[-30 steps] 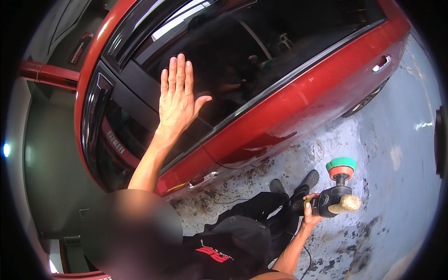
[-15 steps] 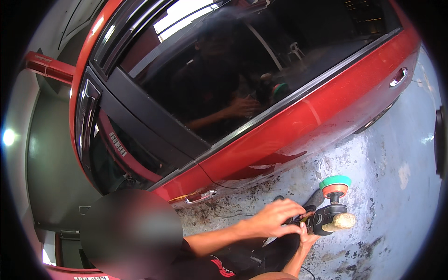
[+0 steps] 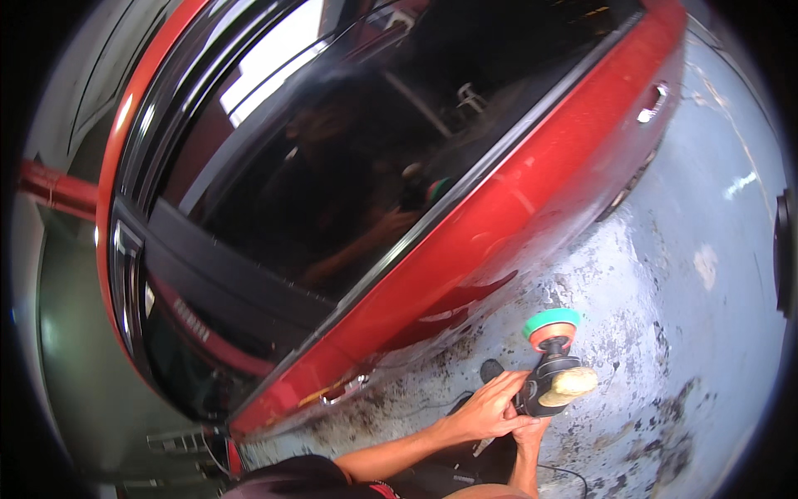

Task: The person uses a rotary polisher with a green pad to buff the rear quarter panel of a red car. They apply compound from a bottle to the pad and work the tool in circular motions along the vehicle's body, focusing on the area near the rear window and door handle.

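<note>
A black polisher [image 3: 549, 391] with a green foam pad [image 3: 552, 319] on an orange backing plate is held in front of me, low to the right and apart from the car. Its pad faces away toward the red door [image 3: 499, 224]. My left hand [image 3: 490, 407] wraps its fingers over the near side of the polisher's body. From beneath, my right hand [image 3: 529, 431] grips the same tool, its fingers partly hidden behind the left hand. A pale, worn knob [image 3: 573, 387] covers the tool's right end.
The red car's dark window [image 3: 332, 166] reflects me and the polisher. Chrome door handles [image 3: 345, 389] stick out from the side. A black cord [image 3: 573, 472] trails over the stained grey floor [image 3: 665, 316]. A dark shoe [image 3: 492, 370] shows beyond my left hand.
The polisher and both hands have shifted left and slightly up in the view. My left hand has closed onto the tool's body. The car appears shifted left as the view turned.
</note>
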Demonstrator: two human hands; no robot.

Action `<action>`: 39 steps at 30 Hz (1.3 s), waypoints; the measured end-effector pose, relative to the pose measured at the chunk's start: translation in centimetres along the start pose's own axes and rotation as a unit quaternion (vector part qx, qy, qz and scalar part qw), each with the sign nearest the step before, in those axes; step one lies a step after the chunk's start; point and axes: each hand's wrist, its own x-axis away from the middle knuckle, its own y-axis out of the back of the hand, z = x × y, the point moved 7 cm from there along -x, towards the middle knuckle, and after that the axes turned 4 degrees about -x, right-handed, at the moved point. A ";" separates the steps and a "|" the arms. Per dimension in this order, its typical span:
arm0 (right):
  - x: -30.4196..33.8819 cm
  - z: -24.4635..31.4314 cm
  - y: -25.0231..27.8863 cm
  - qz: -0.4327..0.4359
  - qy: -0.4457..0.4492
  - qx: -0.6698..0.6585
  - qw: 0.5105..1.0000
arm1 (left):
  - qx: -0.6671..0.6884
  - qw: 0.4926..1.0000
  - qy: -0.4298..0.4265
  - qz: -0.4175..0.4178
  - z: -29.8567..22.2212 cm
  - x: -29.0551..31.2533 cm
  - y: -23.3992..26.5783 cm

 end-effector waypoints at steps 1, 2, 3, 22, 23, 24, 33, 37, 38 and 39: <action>-0.5 1.2 -0.5 -0.003 0.012 -0.006 1.000 | 0.011 1.000 0.009 0.012 0.1 0.0 0.2; -1.0 2.6 -0.9 -0.005 0.023 -0.012 1.000 | 0.021 0.999 0.018 0.023 0.3 0.0 0.3; -1.3 3.1 -1.1 -0.002 -0.010 -0.048 0.999 | 0.030 0.999 0.005 0.041 0.5 -0.3 0.2; -8.2 3.1 3.6 0.034 -0.093 -0.185 0.978 | 0.233 0.961 0.011 0.150 4.7 -7.8 -4.3; -8.9 3.7 4.2 0.030 -0.103 -0.195 0.975 | 0.241 0.959 0.019 0.148 4.7 -8.5 -5.0; -9.6 4.1 4.7 0.031 -0.114 -0.206 0.971 | 0.249 0.957 0.030 0.143 4.4 -9.1 -5.3; -13.2 3.1 8.9 0.078 -0.138 -0.165 0.973 | 0.271 0.935 0.118 0.197 2.9 -13.8 -8.8; -13.9 1.0 10.7 0.090 -0.160 -0.188 0.965 | 0.273 0.940 0.103 0.179 2.4 -15.4 -10.0; -14.1 0.8 11.1 0.093 -0.169 -0.200 0.961 | 0.272 0.938 0.117 0.180 2.5 -15.8 -10.2; -14.1 0.8 11.7 0.113 -0.195 -0.191 0.956 | 0.276 0.934 0.131 0.187 2.4 -16.0 -10.6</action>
